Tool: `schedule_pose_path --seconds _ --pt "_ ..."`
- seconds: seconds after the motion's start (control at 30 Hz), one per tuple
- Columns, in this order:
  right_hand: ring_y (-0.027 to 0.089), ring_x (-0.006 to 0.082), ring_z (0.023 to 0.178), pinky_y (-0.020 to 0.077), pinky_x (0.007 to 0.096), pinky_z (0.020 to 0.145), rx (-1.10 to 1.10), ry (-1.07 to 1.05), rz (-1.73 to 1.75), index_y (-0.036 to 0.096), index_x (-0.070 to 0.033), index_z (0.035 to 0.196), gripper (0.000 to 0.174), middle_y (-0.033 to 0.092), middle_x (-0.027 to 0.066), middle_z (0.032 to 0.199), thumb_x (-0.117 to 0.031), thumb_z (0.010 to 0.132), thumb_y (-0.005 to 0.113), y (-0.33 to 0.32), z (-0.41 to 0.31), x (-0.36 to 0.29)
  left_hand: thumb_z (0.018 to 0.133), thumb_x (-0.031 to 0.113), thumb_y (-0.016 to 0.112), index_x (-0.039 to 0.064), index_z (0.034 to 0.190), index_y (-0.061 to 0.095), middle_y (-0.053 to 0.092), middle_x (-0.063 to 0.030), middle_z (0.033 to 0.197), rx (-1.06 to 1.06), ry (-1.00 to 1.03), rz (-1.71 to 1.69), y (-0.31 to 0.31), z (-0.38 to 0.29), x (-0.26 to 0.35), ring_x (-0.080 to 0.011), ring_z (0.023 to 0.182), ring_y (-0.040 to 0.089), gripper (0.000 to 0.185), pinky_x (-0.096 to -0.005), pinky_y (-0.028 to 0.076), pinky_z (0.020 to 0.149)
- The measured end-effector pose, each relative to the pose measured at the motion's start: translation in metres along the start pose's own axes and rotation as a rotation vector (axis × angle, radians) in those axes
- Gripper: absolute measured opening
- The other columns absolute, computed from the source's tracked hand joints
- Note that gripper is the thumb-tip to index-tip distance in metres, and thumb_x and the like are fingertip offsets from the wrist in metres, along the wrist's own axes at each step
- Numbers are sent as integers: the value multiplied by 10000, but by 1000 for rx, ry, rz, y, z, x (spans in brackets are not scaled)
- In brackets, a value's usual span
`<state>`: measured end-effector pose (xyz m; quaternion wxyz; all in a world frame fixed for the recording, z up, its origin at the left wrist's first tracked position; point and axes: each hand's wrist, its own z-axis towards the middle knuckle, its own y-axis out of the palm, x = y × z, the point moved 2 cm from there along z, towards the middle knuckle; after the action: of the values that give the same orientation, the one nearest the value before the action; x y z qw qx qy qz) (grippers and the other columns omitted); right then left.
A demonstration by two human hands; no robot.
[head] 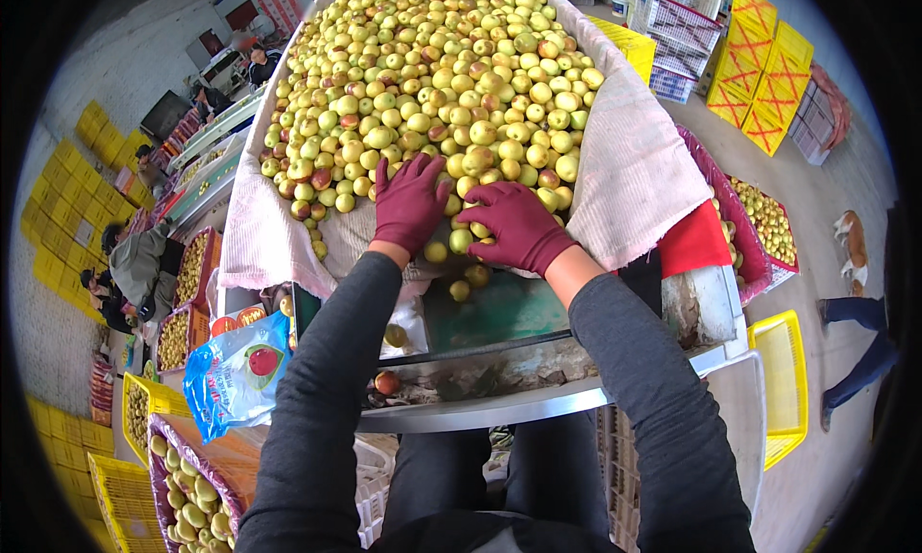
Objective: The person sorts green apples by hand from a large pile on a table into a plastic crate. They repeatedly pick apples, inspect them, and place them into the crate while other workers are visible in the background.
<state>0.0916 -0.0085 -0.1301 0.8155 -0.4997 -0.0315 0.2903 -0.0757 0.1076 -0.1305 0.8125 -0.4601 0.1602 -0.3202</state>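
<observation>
A large heap of yellow-green fruit (432, 70), apparently fresh jujubes, some with red-brown patches, lies on a pale cloth (634, 164). My left hand (409, 205), in a maroon glove, rests at the heap's near edge, fingers spread and pointing away from me. To its right, my right hand (517, 225), gloved alike, curves over the fruit with its thumb apart from the fingers. A green jujube (459, 241) sits just left of that thumb. Below the hands, a few loose jujubes (459, 291) are on a green surface (497, 311).
A metal rim (490, 416) runs in front of me. A blue-and-white printed bag (241, 373) lies left. Purple-lined fruit crates (191, 474) stand lower left, a yellow crate (781, 387) right. Several people (144, 265) work at left; a person's legs (857, 344) and a dog (852, 250) are right.
</observation>
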Motion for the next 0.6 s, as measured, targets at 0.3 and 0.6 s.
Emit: schedule_pose_path --seconds 0.3,0.6 --pt "625 264 1062 447 447 950 -185 -43 -158 680 -252 1162 439 653 35 1113 -375 751 772 6 0 -6 921 211 657 94 1179 679 684 -180 1098 50 94 -364 -25 32 -2 -367 1011 662 284 -441 536 863" --pt "639 241 1070 458 428 949 -186 22 -136 712 -297 1139 381 686 21 1068 -361 767 765 6 -2 -4 855 240 701 57 1110 587 675 -253 1027 -262 -61 -464 2 61 37 -428 1010 660 334 -468 529 854"
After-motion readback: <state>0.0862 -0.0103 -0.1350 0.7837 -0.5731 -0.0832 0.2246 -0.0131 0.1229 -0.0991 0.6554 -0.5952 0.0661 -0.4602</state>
